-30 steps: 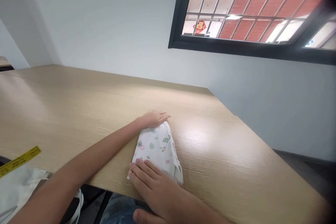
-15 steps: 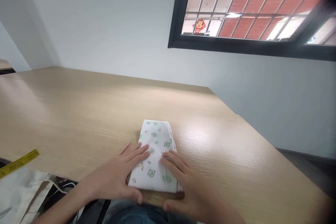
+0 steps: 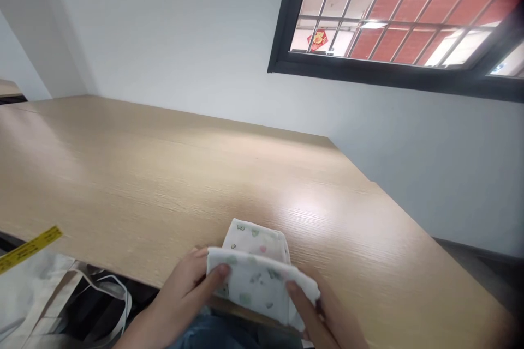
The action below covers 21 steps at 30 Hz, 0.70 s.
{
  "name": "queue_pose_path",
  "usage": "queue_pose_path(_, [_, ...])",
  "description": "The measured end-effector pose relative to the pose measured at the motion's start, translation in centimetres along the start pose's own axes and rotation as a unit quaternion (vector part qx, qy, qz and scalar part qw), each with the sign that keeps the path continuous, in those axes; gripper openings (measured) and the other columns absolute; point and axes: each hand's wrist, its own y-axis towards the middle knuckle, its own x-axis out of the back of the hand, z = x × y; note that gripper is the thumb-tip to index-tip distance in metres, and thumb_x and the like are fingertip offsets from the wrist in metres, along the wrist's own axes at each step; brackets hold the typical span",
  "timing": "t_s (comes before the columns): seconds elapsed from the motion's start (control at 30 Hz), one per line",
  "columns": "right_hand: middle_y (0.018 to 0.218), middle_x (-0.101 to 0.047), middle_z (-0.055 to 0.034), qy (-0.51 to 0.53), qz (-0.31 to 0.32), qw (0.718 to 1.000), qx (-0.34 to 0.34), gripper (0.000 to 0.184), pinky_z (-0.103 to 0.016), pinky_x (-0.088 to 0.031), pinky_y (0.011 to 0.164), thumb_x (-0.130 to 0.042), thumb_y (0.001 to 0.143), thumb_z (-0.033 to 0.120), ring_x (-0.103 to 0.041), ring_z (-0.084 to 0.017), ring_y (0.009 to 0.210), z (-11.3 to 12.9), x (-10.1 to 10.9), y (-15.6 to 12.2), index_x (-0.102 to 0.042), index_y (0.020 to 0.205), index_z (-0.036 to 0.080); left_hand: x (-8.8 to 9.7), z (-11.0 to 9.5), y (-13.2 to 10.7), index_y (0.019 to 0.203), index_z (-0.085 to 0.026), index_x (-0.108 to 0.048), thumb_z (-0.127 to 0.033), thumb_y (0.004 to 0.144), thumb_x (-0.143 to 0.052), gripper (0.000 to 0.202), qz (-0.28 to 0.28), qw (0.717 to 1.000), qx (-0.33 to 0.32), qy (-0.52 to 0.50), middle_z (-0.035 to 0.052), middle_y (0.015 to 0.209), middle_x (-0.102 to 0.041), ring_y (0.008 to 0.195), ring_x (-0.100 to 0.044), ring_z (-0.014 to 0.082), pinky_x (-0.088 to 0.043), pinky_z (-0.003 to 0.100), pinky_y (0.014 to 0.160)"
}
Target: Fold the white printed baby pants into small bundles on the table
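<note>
Folded cloth (white, small green/pink print) is held at the near edge of the wooden table, approx. centre-front of the view. Left hand is closed on the cloth's near-left corner: thumb on top, fingers curled beneath, so the top layer is pinched, not pressed flat. Right hand is closed on the near-right edge, one finger lying over the fabric, remainder hidden under it and cut off by the frame bottom. The near flap is lifted clear of the tabletop and doubled back over the far part, which rests on the wood; a two-corner grip seems chosen to keep the fold edge straight and both layers aligned (judged, not seen). Cloth overhangs the table edge slightly, above the lap. Off the table to the left: a white tote bag w/ loose straps, and a yellow tape strip. A barred window is set in the wall at upper right.
</note>
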Motion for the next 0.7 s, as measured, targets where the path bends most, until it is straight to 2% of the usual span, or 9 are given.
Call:
queue_pose_path(0.1, [0.075,-0.064,-0.0005,-0.002,-0.033,0.998,-0.049,0.035,-0.021,-0.048,0.056,-0.034,0.087,0.051,-0.061,-0.016,0.070,0.7,-0.9,1.6,-0.054,0.092,0.023,-1.1,0.0,1.2,0.074,-0.015,-0.056,-0.054,0.088,-0.028,0.050,-0.021,0.996,0.079,-0.021,0.0045,0.074,-0.060,0.070,-0.054,0.0178,-0.038,0.024,0.058])
queue_pose_path(0.23, [0.067,-0.060,0.0000,-0.042,-0.058,0.993,-0.096,0.037,-0.026,-0.044,0.056,-0.029,0.088,0.052,-0.058,-0.018,0.065,0.7,-1.6,3.6,-0.049,0.079,0.023,-1.9,-0.7,2.8,0.070,-0.017,-0.050,-0.049,0.090,-0.019,0.049,-0.066,0.982,0.143,0.108,0.0067,0.071,-0.060,0.067,-0.056,0.0213,-0.034,0.028,0.057])
queue_pose_path(0.33, [0.064,-0.058,-0.0001,-0.081,-0.051,0.989,-0.110,0.037,-0.029,-0.043,0.054,-0.027,0.089,0.049,-0.056,-0.018,0.061,0.7,-1.7,4.5,-0.045,0.070,0.023,-2.0,-1.7,3.6,0.077,-0.018,-0.049,-0.038,0.091,-0.021,0.037,-0.080,0.959,0.180,0.201,0.0085,0.075,-0.062,0.073,-0.059,0.0248,-0.035,0.030,0.060])
queue_pose_path(0.43, [0.064,-0.059,-0.0012,-0.124,-0.042,0.984,-0.118,0.036,-0.031,-0.042,0.053,-0.027,0.089,0.046,-0.056,-0.020,0.059,0.8,-1.6,4.9,-0.045,0.068,0.024,-2.2,-2.1,3.7,0.096,-0.016,-0.047,-0.035,0.089,-0.026,0.029,-0.099,0.951,0.211,0.201,0.0091,0.080,-0.063,0.073,-0.060,0.0257,-0.039,0.032,0.059])
queue_pose_path(0.5, [0.071,-0.061,-0.0043,-0.166,-0.078,0.976,-0.120,0.032,-0.033,-0.044,0.053,-0.030,0.089,0.045,-0.058,-0.022,0.062,0.8,-1.8,5.0,-0.050,0.078,0.023,-2.5,-1.8,3.7,0.114,-0.012,-0.039,-0.034,0.089,-0.030,0.034,-0.148,0.950,0.186,0.203,0.0123,0.094,-0.062,0.081,-0.060,0.0264,-0.043,0.034,0.063])
queue_pose_path(0.53, [0.079,-0.062,-0.0075,-0.188,-0.119,0.969,-0.105,0.031,-0.036,-0.045,0.055,-0.031,0.089,0.043,-0.059,-0.024,0.068,0.8,-2.0,5.0,-0.052,0.086,0.022,-2.8,-1.6,3.7,0.121,-0.011,-0.035,-0.031,0.089,-0.030,0.038,-0.178,0.948,0.145,0.218,0.0148,0.105,-0.059,0.091,-0.058,0.0270,-0.044,0.037,0.070])
queue_pose_path(0.6, [0.099,-0.059,-0.0148,-0.226,-0.212,0.950,-0.029,0.033,-0.042,-0.047,0.069,-0.031,0.089,0.037,-0.057,-0.029,0.088,0.7,-2.7,4.8,-0.052,0.103,0.016,-3.4,-1.3,3.9,0.128,-0.012,-0.032,-0.023,0.090,-0.027,0.040,-0.212,0.937,0.035,0.274,0.0160,0.127,-0.045,0.115,-0.044,0.0282,-0.039,0.043,0.088])
queue_pose_path(0.63, [0.107,-0.056,-0.0164,-0.239,-0.239,0.941,0.026,0.034,-0.046,-0.044,0.078,-0.030,0.089,0.033,-0.053,-0.030,0.099,0.7,-3.2,4.7,-0.052,0.108,0.014,-3.7,-1.2,4.1,0.129,-0.015,-0.035,-0.022,0.090,-0.026,0.040,-0.205,0.930,-0.015,0.304,0.0134,0.135,-0.038,0.123,-0.035,0.0288,-0.033,0.047,0.096])
queue_pose_path(0.7, [0.116,-0.054,-0.0137,-0.265,-0.216,0.932,0.119,0.034,-0.054,-0.033,0.092,-0.030,0.090,0.027,-0.044,-0.030,0.112,0.8,-4.1,4.4,-0.052,0.113,0.016,-4.2,-1.1,4.5,0.130,-0.020,-0.038,-0.026,0.092,-0.026,0.040,-0.140,0.926,-0.075,0.343,0.0064,0.141,-0.032,0.128,-0.026,0.0296,-0.023,0.052,0.102])
